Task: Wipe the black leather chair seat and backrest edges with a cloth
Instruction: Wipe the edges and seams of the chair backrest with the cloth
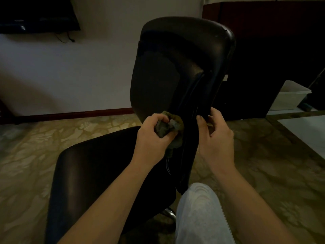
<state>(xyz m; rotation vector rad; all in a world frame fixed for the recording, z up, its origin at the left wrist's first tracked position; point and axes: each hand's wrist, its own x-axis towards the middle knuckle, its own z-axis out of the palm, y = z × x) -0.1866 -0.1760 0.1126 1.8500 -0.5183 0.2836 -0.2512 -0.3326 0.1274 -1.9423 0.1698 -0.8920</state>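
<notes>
The left grip [153,138] is closed round a bunched grey-green cloth [169,126], fingers curled over the top of the wad and thumb beneath it. The cloth bulges out to the right of the knuckles and is pressed against the lower part of the black backrest [175,67], just beside its raised side edge and right above the back of the seat [98,166]. A loose end of the cloth hangs below the palm. The right grip [218,138] clasps that same side edge a little higher, thumb on the front face and fingers wrapped behind; it is near the cloth but does not touch it. A knee in pale trousers [198,212] stands by the backrest's foot, on a patterned floor [35,155]. A white bin [292,97] sits far right
</notes>
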